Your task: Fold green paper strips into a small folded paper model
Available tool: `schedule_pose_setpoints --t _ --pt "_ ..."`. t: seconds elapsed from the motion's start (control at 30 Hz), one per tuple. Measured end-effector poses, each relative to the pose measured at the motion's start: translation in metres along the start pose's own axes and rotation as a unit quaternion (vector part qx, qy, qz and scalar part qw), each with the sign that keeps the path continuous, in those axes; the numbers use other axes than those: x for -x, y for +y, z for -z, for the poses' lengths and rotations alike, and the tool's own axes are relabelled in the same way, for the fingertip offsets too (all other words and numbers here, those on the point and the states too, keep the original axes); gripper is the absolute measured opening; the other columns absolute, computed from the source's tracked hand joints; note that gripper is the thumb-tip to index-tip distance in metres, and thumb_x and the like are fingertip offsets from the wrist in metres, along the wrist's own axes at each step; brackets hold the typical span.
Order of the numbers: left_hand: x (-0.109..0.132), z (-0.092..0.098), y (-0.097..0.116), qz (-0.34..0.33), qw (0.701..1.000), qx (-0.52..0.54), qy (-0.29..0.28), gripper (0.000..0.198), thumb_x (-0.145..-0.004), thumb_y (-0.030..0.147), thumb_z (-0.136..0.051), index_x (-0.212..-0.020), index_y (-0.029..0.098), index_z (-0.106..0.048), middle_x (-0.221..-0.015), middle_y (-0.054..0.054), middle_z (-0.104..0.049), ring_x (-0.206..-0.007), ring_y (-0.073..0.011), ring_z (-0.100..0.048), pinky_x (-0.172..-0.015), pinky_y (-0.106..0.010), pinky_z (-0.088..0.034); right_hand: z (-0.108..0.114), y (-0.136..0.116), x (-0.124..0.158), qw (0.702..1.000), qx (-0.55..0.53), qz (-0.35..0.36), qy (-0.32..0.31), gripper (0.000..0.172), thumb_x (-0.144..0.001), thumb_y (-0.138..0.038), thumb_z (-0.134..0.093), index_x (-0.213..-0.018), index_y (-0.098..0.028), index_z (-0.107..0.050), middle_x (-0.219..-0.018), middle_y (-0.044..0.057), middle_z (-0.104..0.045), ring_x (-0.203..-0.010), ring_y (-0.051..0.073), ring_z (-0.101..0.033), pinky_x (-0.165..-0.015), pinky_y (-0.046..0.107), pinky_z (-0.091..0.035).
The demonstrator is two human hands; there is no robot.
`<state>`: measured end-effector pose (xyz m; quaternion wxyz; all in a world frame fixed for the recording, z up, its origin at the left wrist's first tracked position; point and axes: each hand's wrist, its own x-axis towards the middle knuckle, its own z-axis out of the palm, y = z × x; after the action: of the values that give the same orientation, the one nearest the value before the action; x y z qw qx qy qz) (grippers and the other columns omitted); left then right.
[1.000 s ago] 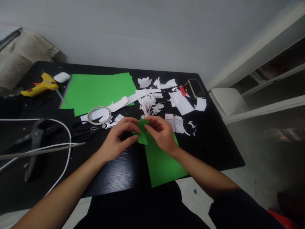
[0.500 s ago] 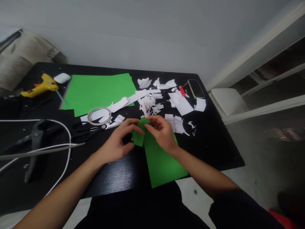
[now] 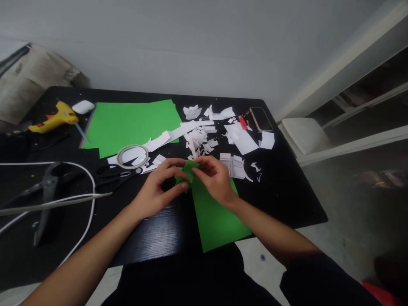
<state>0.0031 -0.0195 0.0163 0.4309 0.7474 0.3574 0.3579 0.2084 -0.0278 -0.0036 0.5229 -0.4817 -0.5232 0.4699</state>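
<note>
Between my two hands is a small folded piece of green paper (image 3: 190, 168), held above the table's middle. My left hand (image 3: 161, 185) has its thumb and fingers closed on the paper's lower left part. My right hand (image 3: 215, 176) pinches its upper right edge between thumb and fingers. Part of the piece is hidden behind my fingers. Under my right hand and forearm lies a larger green sheet (image 3: 216, 216), reaching the table's front edge. Black scissors (image 3: 117, 180) rest left of my left hand, and a roll of tape (image 3: 133, 156) sits just beyond them.
Green sheets (image 3: 130, 123) are stacked at the back left, near a yellow glue gun (image 3: 59, 118). White paper scraps (image 3: 197, 138) cover the centre back. A phone (image 3: 261, 119) lies at the far right. White cable (image 3: 93, 204) loops across the left side.
The small green piece's lower end, which hung down flat before, is now bent up. My left thumb has moved up and right onto it. My right hand has hardly moved.
</note>
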Motion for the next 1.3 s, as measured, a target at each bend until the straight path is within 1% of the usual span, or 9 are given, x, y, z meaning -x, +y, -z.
schedule_pose_setpoints --t 0.13,0.23,0.33,0.43,0.57,0.67,0.83,1.03,1.3 --pt "-0.001 -0.004 -0.003 0.026 0.998 0.036 0.051 0.007 -0.095 0.028 -0.069 -0.094 0.023 -0.074 -0.128 -0.009 -0.068 -0.120 -0.0239 -0.065 -0.104 -0.042 -0.051 -0.002 -0.002 0.002 1.000 -0.007 0.001 -0.014 0.016 -0.086 -0.030 -0.078 -0.100 -0.025 -0.074 -0.099 0.004 -0.076 -0.091 0.020 -0.072 -0.085 0.039 -0.062" --pt "-0.002 -0.009 -0.005 0.080 0.991 0.077 0.073 0.010 -0.091 0.030 -0.074 -0.096 0.021 -0.071 -0.107 -0.007 -0.074 -0.093 -0.0184 -0.070 -0.079 -0.031 -0.057 -0.002 -0.004 0.003 0.999 -0.023 -0.020 -0.026 0.014 -0.086 -0.032 -0.078 -0.098 -0.025 -0.075 -0.098 0.004 -0.076 -0.091 0.021 -0.073 -0.085 0.040 -0.063" --pt "-0.002 -0.012 -0.006 0.119 0.983 0.100 0.096 0.019 -0.088 0.031 -0.078 -0.100 0.021 -0.067 -0.082 -0.001 -0.071 -0.069 -0.0130 -0.064 -0.059 -0.023 -0.050 -0.001 -0.004 0.003 0.997 -0.041 -0.044 -0.039 0.015 -0.083 -0.032 -0.081 -0.095 -0.025 -0.074 -0.095 0.003 -0.076 -0.092 0.021 -0.074 -0.087 0.041 -0.064" --pt "-0.002 -0.012 -0.007 0.121 0.981 0.100 0.110 0.023 -0.084 0.031 -0.081 -0.098 0.021 -0.065 -0.082 0.000 -0.070 -0.068 -0.0124 -0.063 -0.058 -0.022 -0.048 -0.001 -0.004 0.002 0.994 -0.063 -0.059 -0.063 0.016 -0.083 -0.031 -0.081 -0.095 -0.024 -0.072 -0.095 0.003 -0.076 -0.093 0.021 -0.074 -0.085 0.041 -0.065" --pt "-0.003 -0.009 -0.007 0.132 0.983 0.081 0.094 0.021 -0.083 0.033 -0.083 -0.091 0.020 -0.068 -0.077 0.001 -0.068 -0.059 -0.0103 -0.057 -0.052 -0.022 -0.043 -0.001 -0.005 0.003 0.991 -0.078 -0.064 -0.085 0.015 -0.088 -0.032 -0.075 -0.101 -0.024 -0.075 -0.098 0.003 -0.076 -0.092 0.020 -0.074 -0.078 0.037 -0.066" --pt "-0.003 -0.008 -0.008 0.120 0.986 0.052 0.103 0.020 -0.081 0.031 -0.083 -0.088 0.020 -0.068 -0.075 0.002 -0.068 -0.057 -0.0093 -0.055 -0.051 -0.021 -0.042 -0.002 -0.006 0.004 0.993 -0.061 -0.046 -0.092 0.017 -0.092 -0.034 -0.071 -0.102 -0.023 -0.078 -0.099 0.003 -0.076 -0.089 0.018 -0.073 -0.080 0.034 -0.064" --pt "-0.002 -0.008 -0.008 0.086 0.989 0.022 0.117 0.021 -0.080 0.025 -0.083 -0.093 0.021 -0.068 -0.082 0.001 -0.070 -0.062 -0.0100 -0.058 -0.055 -0.022 -0.045 -0.005 -0.005 0.005 0.996 -0.036 -0.026 -0.079 0.015 -0.086 -0.032 -0.079 -0.099 -0.024 -0.079 -0.096 0.003 -0.078 -0.091 0.018 -0.074 -0.083 0.035 -0.062" --pt "-0.002 -0.007 0.000 0.058 0.990 0.009 0.128 0.007 -0.087 0.022 -0.077 -0.091 0.021 -0.071 -0.082 0.000 -0.073 -0.074 -0.0143 -0.068 -0.068 -0.026 -0.055 -0.003 -0.004 0.003 0.993 -0.057 -0.057 -0.083 0.016 -0.082 -0.031 -0.084 -0.096 -0.023 -0.079 -0.094 0.003 -0.078 -0.088 0.018 -0.074 -0.084 0.036 -0.064" --pt "-0.002 -0.005 -0.002 0.055 0.991 -0.008 0.124 0.006 -0.090 0.026 -0.076 -0.094 0.022 -0.073 -0.089 -0.003 -0.077 -0.080 -0.0180 -0.073 -0.072 -0.030 -0.061 -0.003 -0.007 0.002 0.992 -0.076 -0.061 -0.076 0.019 -0.080 -0.030 -0.087 -0.096 -0.023 -0.079 -0.093 0.002 -0.077 -0.088 0.017 -0.074 -0.084 0.034 -0.064"
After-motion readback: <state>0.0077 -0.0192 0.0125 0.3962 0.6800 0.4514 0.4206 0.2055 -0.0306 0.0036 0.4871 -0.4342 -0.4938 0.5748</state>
